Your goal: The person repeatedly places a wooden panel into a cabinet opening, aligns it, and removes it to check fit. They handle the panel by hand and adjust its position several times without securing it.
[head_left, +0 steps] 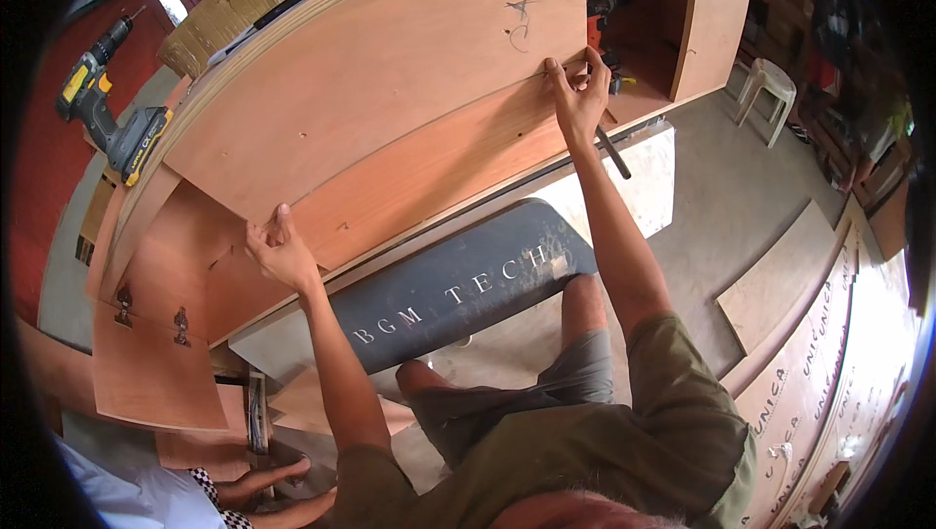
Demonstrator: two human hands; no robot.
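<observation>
Plywood, reddish-brown: a long cabinet carcass (409,51) lies on its side across the far half of the scene, with a door panel (390,173) fitted along its near face. Left hand (278,251) pinches the panel's left end near the lower edge, thumb up, fingers curled onto the wood. Right hand (577,95) grips the panel's upper right corner, fingertips hooked over the seam where the panel meets the carcass face. Both hands closed on the panel, well apart along its length. Open compartment (639,27) at the right end of the carcass, just beyond the right hand; an orange-and-black power tool sits inside, partly hidden. Yellow-and-black cordless drill (102,105) rests at far left beside the carcass. Two metal hinges (151,314) sit on a smaller door at near left. Dark blue padded bench (458,280) lies below the panel. White plastic stool (765,85) stands far right on the concrete floor (731,197).
</observation>
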